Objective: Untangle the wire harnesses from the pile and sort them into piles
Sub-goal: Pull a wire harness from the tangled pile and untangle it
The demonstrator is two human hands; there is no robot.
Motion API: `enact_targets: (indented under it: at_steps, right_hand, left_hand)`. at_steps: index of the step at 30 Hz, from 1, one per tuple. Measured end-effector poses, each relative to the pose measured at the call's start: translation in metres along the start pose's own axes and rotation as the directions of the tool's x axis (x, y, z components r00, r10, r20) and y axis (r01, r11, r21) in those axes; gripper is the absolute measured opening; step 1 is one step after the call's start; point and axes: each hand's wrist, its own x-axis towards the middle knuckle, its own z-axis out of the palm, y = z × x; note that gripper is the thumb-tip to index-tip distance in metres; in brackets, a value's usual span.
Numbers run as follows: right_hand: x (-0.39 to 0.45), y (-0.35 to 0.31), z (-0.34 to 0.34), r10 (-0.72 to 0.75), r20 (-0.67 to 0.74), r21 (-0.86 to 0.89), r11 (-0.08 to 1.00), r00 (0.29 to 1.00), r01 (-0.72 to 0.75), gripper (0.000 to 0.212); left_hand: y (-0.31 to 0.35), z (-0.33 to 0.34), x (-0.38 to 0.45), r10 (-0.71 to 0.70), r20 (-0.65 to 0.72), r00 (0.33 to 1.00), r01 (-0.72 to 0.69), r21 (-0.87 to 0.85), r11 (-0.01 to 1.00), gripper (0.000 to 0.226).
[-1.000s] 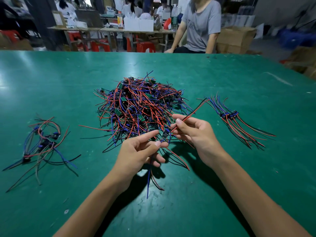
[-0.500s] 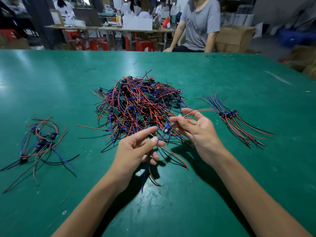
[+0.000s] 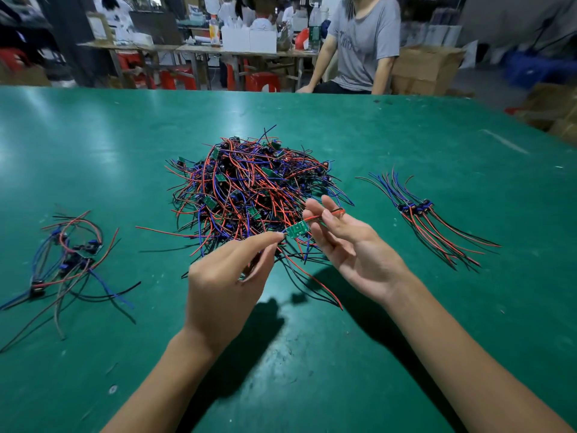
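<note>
A big tangled pile of red, blue and black wire harnesses point(image 3: 249, 185) lies in the middle of the green table point(image 3: 343, 354). Just in front of it I hold one harness with a small green board point(image 3: 296, 229) above the table. My left hand point(image 3: 228, 276) pinches the wires at the board's left end. My right hand point(image 3: 349, 242) is turned palm up, its fingers pinching the red and black wires to the board's right. A loose sorted pile point(image 3: 68, 260) lies at the left, a neat aligned bundle point(image 3: 427, 220) at the right.
A person in a grey shirt point(image 3: 362, 42) sits at the table's far edge. Behind stand work benches, red stools point(image 3: 262, 81) and cardboard boxes point(image 3: 424, 67). More boxes sit off the table's right corner.
Both hands have lifted the harness a little. My right hand has turned palm up and its fingers have slid out along the red wire. The green board now shows between the hands.
</note>
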Motion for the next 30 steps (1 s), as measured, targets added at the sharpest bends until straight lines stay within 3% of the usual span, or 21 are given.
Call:
enact_targets:
  at_steps: [4,10,14,18,20,24,30]
  right_hand:
    - [0.001,0.000,0.000,-0.015,-0.007,-0.013,1.000,1.000,0.015,0.044]
    - [0.001,-0.001,-0.001,-0.229,-0.060,-0.247,0.946,0.972,0.208,0.032]
    - [0.002,-0.002,-0.004,-0.370,-0.116,-0.446,0.849,0.922,0.285,0.017]
    - [0.005,0.000,-0.009,-0.413,-0.172,-0.569,0.783,0.894,0.252,0.010]
    - [0.007,0.000,-0.012,-0.406,-0.200,-0.576,0.785,0.892,0.228,0.010]
    - [0.009,-0.004,-0.017,-0.426,-0.261,-0.565,0.795,0.866,0.220,0.009]
    - [0.013,-0.019,-0.026,-0.464,-0.374,-0.471,0.841,0.803,0.267,0.002]
  left_hand:
    - [-0.003,0.002,-0.003,0.024,-0.006,1.000,-0.024,-0.001,1.000,0.015]
    - [0.000,0.007,-0.003,-0.177,0.134,0.975,0.197,-0.153,0.968,0.031]
    - [0.002,0.008,-0.002,-0.417,0.293,0.860,0.493,-0.270,0.827,0.026]
    - [0.002,0.008,-0.002,-0.499,0.446,0.743,0.644,-0.277,0.713,0.019]
    - [0.003,0.009,-0.001,-0.531,0.484,0.695,0.699,-0.281,0.658,0.018]
    - [0.003,0.010,0.001,-0.596,0.566,0.570,0.820,-0.346,0.456,0.016]
    - [0.005,0.008,0.005,-0.610,0.634,0.476,0.879,-0.355,0.318,0.016]
